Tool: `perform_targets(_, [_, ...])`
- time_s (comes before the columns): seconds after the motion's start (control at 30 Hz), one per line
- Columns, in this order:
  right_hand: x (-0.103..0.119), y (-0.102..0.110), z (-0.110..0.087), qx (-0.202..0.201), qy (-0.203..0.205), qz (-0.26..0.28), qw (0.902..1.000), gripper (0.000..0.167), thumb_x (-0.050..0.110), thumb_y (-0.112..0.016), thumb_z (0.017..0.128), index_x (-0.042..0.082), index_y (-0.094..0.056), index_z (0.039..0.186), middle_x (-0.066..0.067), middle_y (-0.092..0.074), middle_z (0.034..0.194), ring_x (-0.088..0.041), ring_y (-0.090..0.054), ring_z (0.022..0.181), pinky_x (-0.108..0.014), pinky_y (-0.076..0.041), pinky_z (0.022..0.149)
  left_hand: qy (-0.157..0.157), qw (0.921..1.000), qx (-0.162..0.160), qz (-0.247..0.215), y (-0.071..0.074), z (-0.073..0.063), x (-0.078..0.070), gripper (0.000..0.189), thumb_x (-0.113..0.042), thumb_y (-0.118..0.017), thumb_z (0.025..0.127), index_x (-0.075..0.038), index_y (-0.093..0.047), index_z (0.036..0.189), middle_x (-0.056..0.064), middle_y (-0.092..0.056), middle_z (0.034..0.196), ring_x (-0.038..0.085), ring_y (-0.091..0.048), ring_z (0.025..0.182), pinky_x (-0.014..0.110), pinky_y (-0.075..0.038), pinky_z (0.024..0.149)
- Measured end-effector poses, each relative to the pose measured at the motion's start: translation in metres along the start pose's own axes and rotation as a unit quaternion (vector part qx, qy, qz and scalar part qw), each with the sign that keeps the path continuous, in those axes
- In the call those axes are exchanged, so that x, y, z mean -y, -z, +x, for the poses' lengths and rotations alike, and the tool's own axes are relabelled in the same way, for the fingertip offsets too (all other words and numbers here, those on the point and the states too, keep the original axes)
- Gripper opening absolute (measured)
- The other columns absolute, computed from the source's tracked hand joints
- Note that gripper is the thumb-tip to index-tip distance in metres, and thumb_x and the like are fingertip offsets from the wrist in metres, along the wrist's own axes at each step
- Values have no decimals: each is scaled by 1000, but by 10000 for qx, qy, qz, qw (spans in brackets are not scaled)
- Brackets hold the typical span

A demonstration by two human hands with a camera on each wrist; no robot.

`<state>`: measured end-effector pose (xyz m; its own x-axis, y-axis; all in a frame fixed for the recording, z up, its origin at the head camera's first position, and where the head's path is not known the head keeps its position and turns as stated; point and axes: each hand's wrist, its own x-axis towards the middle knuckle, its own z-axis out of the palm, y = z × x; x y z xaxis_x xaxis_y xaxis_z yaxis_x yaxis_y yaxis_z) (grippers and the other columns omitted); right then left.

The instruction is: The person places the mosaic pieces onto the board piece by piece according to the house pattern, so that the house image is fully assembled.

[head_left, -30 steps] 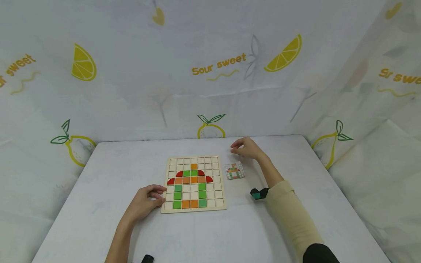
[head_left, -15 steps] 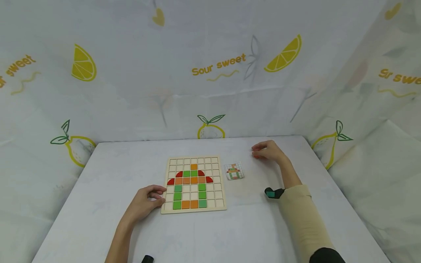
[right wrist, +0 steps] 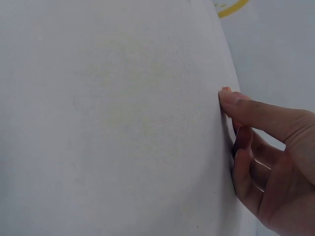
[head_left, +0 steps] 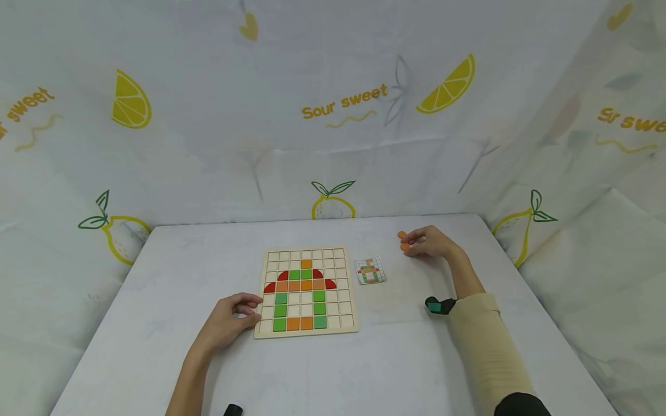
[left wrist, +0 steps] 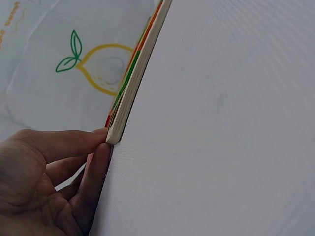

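My left hand [head_left: 226,323] rests at the left edge of a square wooden grid board [head_left: 343,305], thumb and fingertips touching its rim. In the left wrist view the thumb lies at the board's corner [left wrist: 115,135]. Green, orange and red pieces form a figure on the grid, with a red quarter-round piece [head_left: 330,283] at its right. Far to the right, my right hand [head_left: 429,241] has thumb and forefinger around an orange round piece [head_left: 404,247]. A second orange round piece [head_left: 402,234] sits just beyond the forefinger. The right wrist view shows only a sliver of orange at the fingertips.
A small pattern card [head_left: 370,270] lies between the board and the right hand. White cloth covers the table [head_left: 322,375]. Behind it hangs a lemon-printed curtain [head_left: 234,156]. A dark object [head_left: 233,409] shows at the front edge.
My right hand has moved to the right, away from behind the card. Two orange round pieces now show plainly at its fingertips. The left hand and board have stayed put.
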<state>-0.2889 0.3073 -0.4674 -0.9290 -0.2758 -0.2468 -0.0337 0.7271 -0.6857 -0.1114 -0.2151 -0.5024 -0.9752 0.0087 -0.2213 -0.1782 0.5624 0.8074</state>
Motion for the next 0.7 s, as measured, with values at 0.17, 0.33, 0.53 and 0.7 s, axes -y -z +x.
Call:
perform_targets(0.17, [1, -2, 0, -19, 12, 21, 10000, 45, 18, -82, 97, -7, -71, 133, -30, -67, 137, -14, -59, 89, -23, -52, 74, 13, 10000, 6, 26, 1, -2, 0, 35, -10, -82, 92, -8, -75, 126, 6, -73, 110, 15, -64, 95, 23, -49, 83])
perform_targets(0.33, [-1, -5, 3, -186, 12, -22, 9998, 41, 16, -83, 96, -8, -72, 128, -27, -70, 129, -13, -58, 88, -23, -51, 72, 24, 10000, 16, -9, 1, -2, -1, 35, -10, -81, 92, -8, -75, 126, 6, -73, 110, 15, -64, 96, 23, -49, 84])
perform_targets(0.53, [-1, -10, 4, -371, 3, -2, 9993, 37, 15, -84, 95, -7, -75, 123, -21, -73, 119, -12, -56, 86, -23, -48, 71, 12, 10000, 0, -12, 2, -2, -2, 35, -9, -81, 92, -8, -75, 126, 6, -73, 110, 15, -64, 95, 23, -49, 84])
perform_targets(0.7, [4, -12, 3, -426, 146, -66, 9990, 40, 17, -83, 96, -9, -74, 124, -27, -73, 127, -14, -57, 92, -22, -47, 74, 34, 10000, -3, -30, 2, -2, -2, 35, -10, -82, 92, -7, -75, 126, 7, -73, 110, 15, -64, 95, 22, -50, 83])
